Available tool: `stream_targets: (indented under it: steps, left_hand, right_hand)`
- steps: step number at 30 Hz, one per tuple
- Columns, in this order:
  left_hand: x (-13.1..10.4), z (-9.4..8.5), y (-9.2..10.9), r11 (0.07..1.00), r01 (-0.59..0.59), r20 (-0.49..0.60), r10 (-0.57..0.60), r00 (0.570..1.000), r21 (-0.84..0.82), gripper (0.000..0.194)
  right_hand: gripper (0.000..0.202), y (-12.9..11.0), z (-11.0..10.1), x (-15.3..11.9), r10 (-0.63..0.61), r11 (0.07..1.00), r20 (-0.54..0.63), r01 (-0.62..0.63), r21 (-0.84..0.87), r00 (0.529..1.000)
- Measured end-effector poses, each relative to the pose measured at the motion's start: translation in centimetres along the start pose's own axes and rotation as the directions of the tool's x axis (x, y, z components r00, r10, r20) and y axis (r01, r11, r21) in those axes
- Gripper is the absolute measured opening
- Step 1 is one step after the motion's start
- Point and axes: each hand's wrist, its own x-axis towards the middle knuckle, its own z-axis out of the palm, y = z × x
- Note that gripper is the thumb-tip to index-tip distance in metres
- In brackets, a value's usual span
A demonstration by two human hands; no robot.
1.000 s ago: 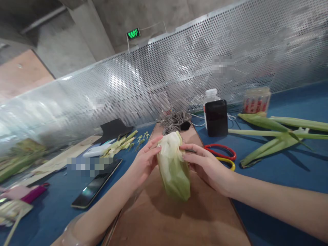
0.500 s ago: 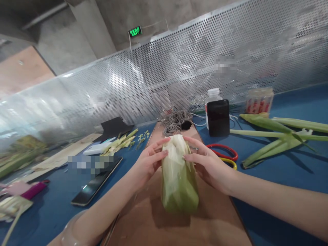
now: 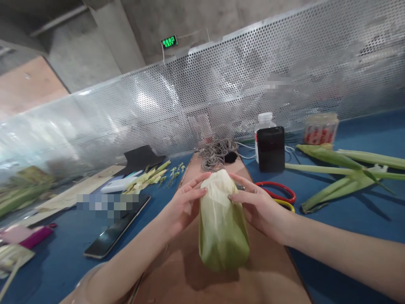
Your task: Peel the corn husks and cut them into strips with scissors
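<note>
The long reddish-brown board [image 3: 171, 278] runs away from the viewer across the blue tabletop [image 3: 322, 249]. Its side edges pass beneath both forearms, and its surface extends on the near side of the green leaf-wrapped bundle [image 3: 223, 228]. The tangled grey cord [image 3: 218, 154] lies at the far end. Right of the board, a white-capped bottle [image 3: 265, 119] stands behind an upright black rectangular device [image 3: 271, 149]; a transparent jar with red markings [image 3: 321, 128] stands farther right, its contents indistinct. The bundle is held over the board: pale and gathered at the far end, broad, smooth and green at the near end. The left hand [image 3: 182, 207] and right hand [image 3: 264, 209] pinch the pale end from opposite sides, thumbs on its upper face.
</note>
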Motion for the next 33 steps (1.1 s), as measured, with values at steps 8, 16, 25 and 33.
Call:
stream_targets:
  steps: [8,16,25,33]
  left_hand:
    - [0.2,-0.1,-0.1,1.000,0.005,-0.006,-0.005,1.000,0.021,0.037]
    - [0.0,0.2,-0.1,1.000,0.012,0.039,-0.012,0.999,0.021,0.047]
    - [-0.3,0.7,0.0,0.999,0.035,0.026,-0.035,0.999,0.002,0.048]
    - [-0.2,1.0,-0.1,0.997,0.042,0.082,-0.037,0.996,-0.059,0.054]
  right_hand:
    - [0.048,-0.2,-0.1,-0.1,0.011,1.000,0.047,-0.011,0.009,0.999]
    - [0.039,-0.2,-0.3,-0.1,0.053,0.999,0.083,-0.053,0.002,0.995]
    - [0.032,-0.9,0.2,-0.4,0.137,0.990,0.074,-0.140,0.030,0.988]
    - [0.030,-0.9,-0.6,-0.4,0.155,0.987,0.144,-0.161,0.029,0.977]
